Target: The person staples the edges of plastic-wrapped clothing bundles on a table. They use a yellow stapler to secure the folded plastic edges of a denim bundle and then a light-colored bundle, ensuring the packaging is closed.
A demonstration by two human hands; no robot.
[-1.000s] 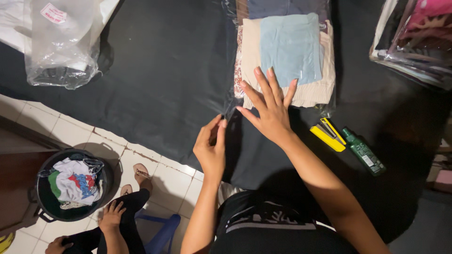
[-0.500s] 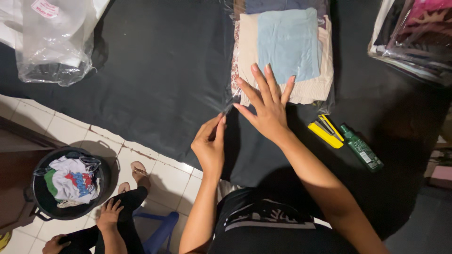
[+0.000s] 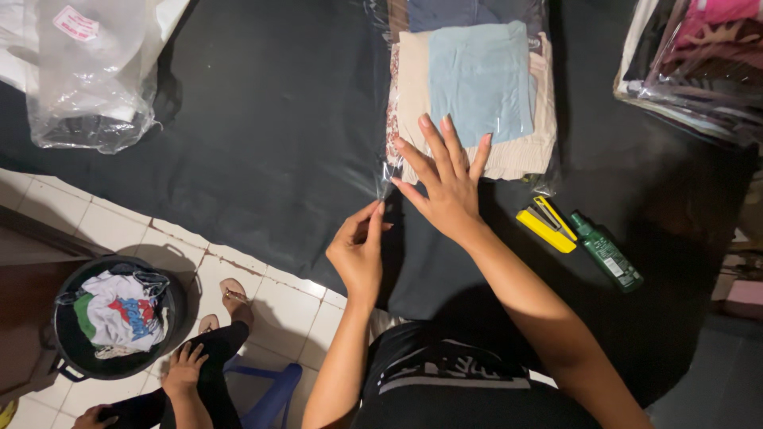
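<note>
Clear plastic wraps the folded clothes point(image 3: 477, 95), which lie on the black bench point(image 3: 262, 143) right in front of the person. The right hand point(image 3: 447, 184) is open and flat, fingers spread, pressing on the near edge of the pack. The left hand point(image 3: 359, 250) is pinched shut on the loose corner of the plastic wrap point(image 3: 385, 176), just beside the right thumb. To do this well, I think the flat hand should keep the clothes from sliding while the other hand pulls the wrap tight and smooth. A yellow stapler point(image 3: 547, 224) and a green bottle point(image 3: 606, 253) lie near the right arm. Another person sits on the floor by a black tub point(image 3: 71, 349) of clothes.
</note>
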